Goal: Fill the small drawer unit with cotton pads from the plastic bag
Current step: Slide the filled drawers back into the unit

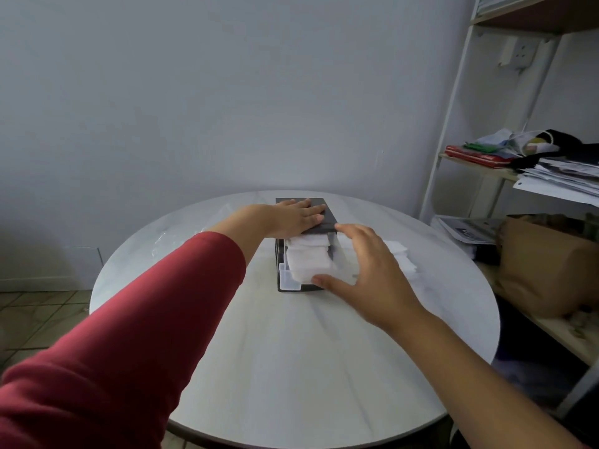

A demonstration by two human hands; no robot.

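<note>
A small dark drawer unit [325, 211] stands near the far side of the round table. My left hand [296, 218] lies flat on its top, fingers straight. Clear drawers [287, 281] are pulled out toward me and hold stacks of white cotton pads [308, 259]. My right hand [366, 270] reaches over the drawers from the right, fingers spread, with its thumb touching the front of the lowest stack. More loose cotton pads [400, 251] lie on the table just behind my right hand. The clear plastic bag [181, 238] lies crumpled to the left of the unit.
The round pale table [291, 351] stands against a grey wall. A white shelf rack [453, 124] at the right carries papers, folders and a brown paper bag [534, 260]. Tiled floor shows at the lower left.
</note>
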